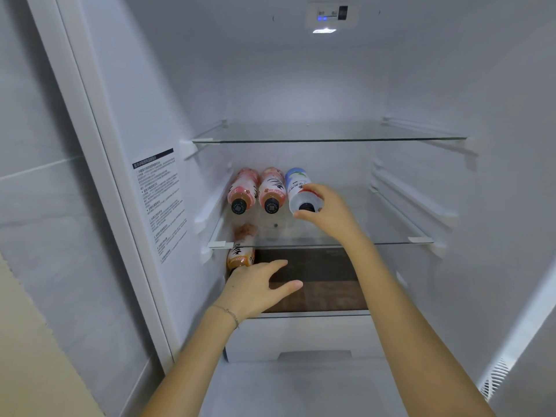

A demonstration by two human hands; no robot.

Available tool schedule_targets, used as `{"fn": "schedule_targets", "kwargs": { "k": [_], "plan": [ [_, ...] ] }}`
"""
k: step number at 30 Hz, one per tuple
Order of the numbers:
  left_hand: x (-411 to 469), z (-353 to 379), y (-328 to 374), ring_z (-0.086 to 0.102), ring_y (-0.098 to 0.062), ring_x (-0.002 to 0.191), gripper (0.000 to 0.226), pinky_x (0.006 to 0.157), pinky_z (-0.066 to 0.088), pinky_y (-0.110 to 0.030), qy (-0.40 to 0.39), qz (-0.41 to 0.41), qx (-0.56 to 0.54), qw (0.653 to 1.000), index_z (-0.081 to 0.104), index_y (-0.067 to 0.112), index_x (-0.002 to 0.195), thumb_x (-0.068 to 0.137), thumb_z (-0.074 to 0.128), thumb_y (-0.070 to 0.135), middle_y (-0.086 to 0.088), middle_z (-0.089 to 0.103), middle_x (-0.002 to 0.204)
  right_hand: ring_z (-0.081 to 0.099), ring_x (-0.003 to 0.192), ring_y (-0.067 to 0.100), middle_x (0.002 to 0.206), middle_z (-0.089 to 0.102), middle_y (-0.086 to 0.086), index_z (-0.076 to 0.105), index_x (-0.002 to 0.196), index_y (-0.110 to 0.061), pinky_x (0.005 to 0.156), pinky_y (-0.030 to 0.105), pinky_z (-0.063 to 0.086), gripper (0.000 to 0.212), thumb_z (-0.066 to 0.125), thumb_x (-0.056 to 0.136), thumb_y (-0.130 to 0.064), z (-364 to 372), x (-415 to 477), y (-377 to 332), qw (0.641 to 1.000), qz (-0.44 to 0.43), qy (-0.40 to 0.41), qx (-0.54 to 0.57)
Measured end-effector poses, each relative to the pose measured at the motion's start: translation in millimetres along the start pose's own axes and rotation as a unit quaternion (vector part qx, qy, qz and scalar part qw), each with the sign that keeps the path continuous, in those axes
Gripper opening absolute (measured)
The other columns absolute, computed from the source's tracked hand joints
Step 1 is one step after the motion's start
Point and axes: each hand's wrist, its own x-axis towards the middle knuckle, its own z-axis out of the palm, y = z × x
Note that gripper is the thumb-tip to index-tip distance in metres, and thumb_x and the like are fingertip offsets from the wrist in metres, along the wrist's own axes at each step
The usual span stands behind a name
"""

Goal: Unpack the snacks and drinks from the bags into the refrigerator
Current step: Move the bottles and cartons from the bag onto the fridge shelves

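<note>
Head view: the orange bottle (pixel 239 256) under the glass shelf (pixel 376 233) is partly covered by the left hand (pixel 255 288); grip cannot be told. On that shelf, beside two pink bottles (pixel 272 188), the white bottle (pixel 296 188) is gripped at the cap by the right hand (pixel 328 212). Labels and wall sticker (pixel 162 200) are illegible.

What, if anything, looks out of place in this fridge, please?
Nothing spilled or damaged. Mildly odd: two pink bottles and a blue bottle lie sideways on the glass shelf, a fourth bottle beneath it; they could roll.
</note>
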Motion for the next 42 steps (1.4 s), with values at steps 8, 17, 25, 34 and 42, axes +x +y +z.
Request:
{"fn": "schedule_targets", "kwargs": {
  "k": [8,17,25,34,42],
  "plan": [
    [15.6,0.7,3.0,0.044,-0.013,0.131,0.072,0.109,0.038,-0.038,0.043,0.02,0.052,0.998,0.037,0.034,0.145,0.086,0.034,0.075,0.01,0.046,0.145,0.05,0.118,0.018,0.133,0.052,0.003,0.049,0.133,-0.017,0.09,0.024,0.042,0.061,0.076,0.079,-0.025,7.3,21.5,1.9,0.999,-0.016,-0.019,-0.028],
    [4.4,6.9,10.5,0.037,-0.013,0.136,0.073,0.114,0.026,-0.037,0.086,0.019,0.11,0.99,0.035,0.033,0.146,0.086,0.032,0.074,0.01,0.044,0.146,0.049,0.111,0.013,0.131,0.053,0.002,0.051,0.131,-0.017,0.088,0.024,0.042,0.063,0.08,0.076,-0.024,7.7,25.1,2.4,0.999,-0.006,-0.017,-0.029],
    [-13.9,6.5,3.5,0.037,-0.017,0.136,0.097,0.112,0.026,-0.038,0.117,0.026,0.14,0.983,0.039,0.03,0.144,0.07,0.006,0.083,0.008,0.049,0.143,0.043,0.129,0.022,0.145,0.041,0.005,0.036,0.145,-0.017,0.106,0.039,0.043,0.079,0.076,0.08,-0.036,14.4,6.1,-6.5,0.998,0.002,-0.004,-0.063],
    [-40.4,11.9,-3.3,0.037,-0.019,0.135,0.098,0.109,0.029,-0.04,0.111,0.06,0.163,0.979,0.042,0.029,0.142,0.07,0.004,0.083,0.006,0.049,0.142,0.036,0.134,0.022,0.147,0.042,0.0,0.039,0.143,-0.022,0.106,0.04,0.035,0.065,0.063,0.088,-0.047,-3.1,-87.5,-38.9,0.985,0.006,0.094,-0.143],
    [-68.4,19.6,45.1,0.034,-0.019,0.137,0.1,0.112,0.025,-0.044,0.077,0.161,0.14,0.974,0.037,0.03,0.145,0.069,0.001,0.083,0.007,0.045,0.145,0.028,0.14,0.014,0.152,0.034,-0.007,0.036,0.146,-0.033,0.113,0.035,0.028,0.066,0.061,0.088,-0.051,-38.9,-222.0,-61.3,0.975,0.07,0.108,-0.178]
  ]
}}
